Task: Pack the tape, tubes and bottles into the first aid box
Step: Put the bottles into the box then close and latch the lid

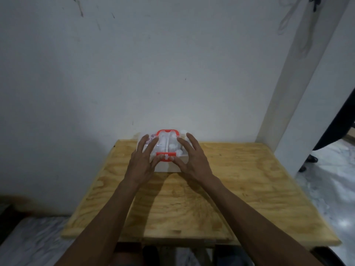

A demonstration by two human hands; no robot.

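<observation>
The first aid box [166,166] is white with a clear lid and a red handle [166,133]; a red clasp [166,156] sits on its near edge. It stands at the far middle of the wooden table [211,189], against the wall. Through the lid I make out pale bottles and tubes [169,144], blurred. My left hand [142,162] lies flat on the lid's left side, fingers spread, thumb by the clasp. My right hand [192,160] presses on the right side the same way, thumb at the clasp.
A white wall rises right behind the box. A white pillar [307,93] stands at the table's far right corner. Marbled floor [336,189] shows on both sides. A white cap [184,136] peeks out behind the box at its far right.
</observation>
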